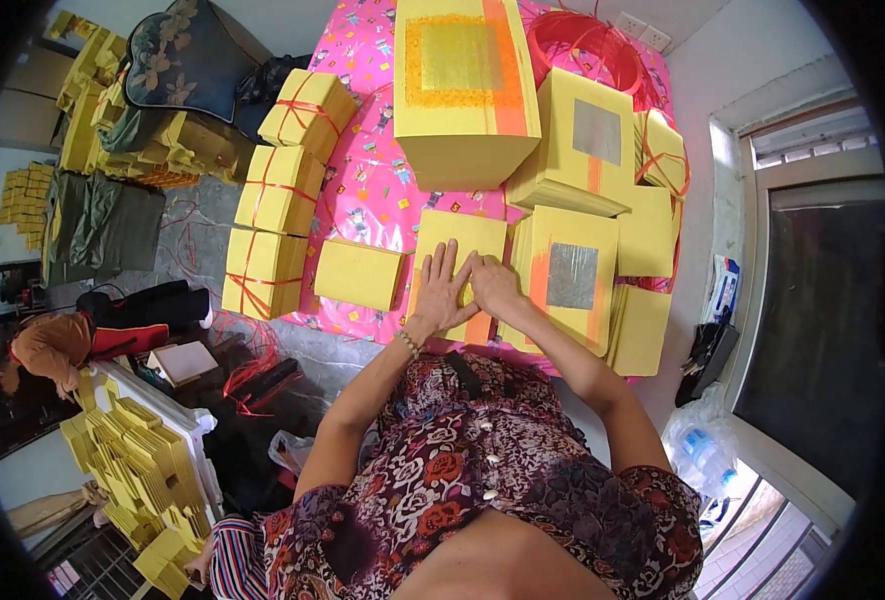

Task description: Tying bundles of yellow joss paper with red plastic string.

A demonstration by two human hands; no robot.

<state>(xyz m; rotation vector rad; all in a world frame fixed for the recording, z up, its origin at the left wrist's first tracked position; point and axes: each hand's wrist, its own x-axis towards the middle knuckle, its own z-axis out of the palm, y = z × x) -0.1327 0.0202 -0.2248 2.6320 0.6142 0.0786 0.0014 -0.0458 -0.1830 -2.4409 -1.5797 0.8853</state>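
A yellow paper sheet with an orange band lies in front of me on the pink patterned table cover. My left hand rests flat on it, fingers spread. Close beside, my right hand bends its fingers inward against the same sheet, the tips meeting the left hand's edge; what they pinch, if anything, is hidden. Left of my hands sits a small yellow paper stack. To the right stands a stack of yellow paper with a silver square and an orange stripe.
A tall yellow paper stack stands beyond my hands, another stack to its right. Bundles tied with red strips line the left edge. A red coil lies at the back. At left, a person is near a table of yellow pieces.
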